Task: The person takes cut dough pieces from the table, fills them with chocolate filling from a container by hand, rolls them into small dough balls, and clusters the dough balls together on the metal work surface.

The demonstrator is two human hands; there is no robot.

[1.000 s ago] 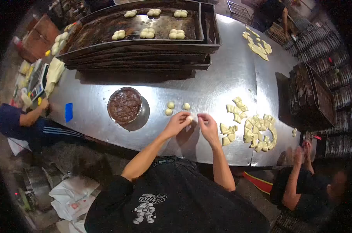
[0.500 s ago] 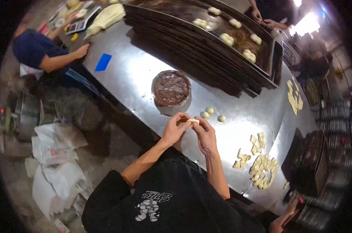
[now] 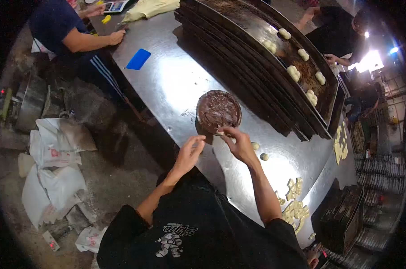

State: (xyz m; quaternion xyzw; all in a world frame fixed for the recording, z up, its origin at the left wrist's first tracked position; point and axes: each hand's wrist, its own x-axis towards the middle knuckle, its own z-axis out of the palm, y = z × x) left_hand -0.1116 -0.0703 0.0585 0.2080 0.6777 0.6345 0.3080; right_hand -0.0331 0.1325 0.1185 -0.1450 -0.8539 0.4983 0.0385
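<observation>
A round bowl of dark brown, chocolate-like filling (image 3: 218, 110) sits on the metal table. My right hand (image 3: 239, 145) is at the bowl's near edge, its thumb and fingers pinched on a small pale piece of dough (image 3: 220, 133). To the left, my left hand (image 3: 189, 154) hovers by the table's edge with its fingers curved and apart from the thumb; I see nothing in it. Small dough balls (image 3: 264, 157) lie right of my right hand, one partly hidden behind it. Flat dough pieces (image 3: 296, 210) lie further right.
Stacked dark baking trays (image 3: 256, 67) stand behind the bowl, with several dough pieces on the top one. A blue scraper (image 3: 138, 59) lies at the table's left. A co-worker's arm (image 3: 91, 40) rests at the far left; another person (image 3: 337, 31) is beyond the trays. White bags (image 3: 55, 179) lie on the floor.
My hands have parted. The right moved to the bowl's near edge with the dough piece; the left drew back to the left. The view has shifted, so the table sits lower and further right.
</observation>
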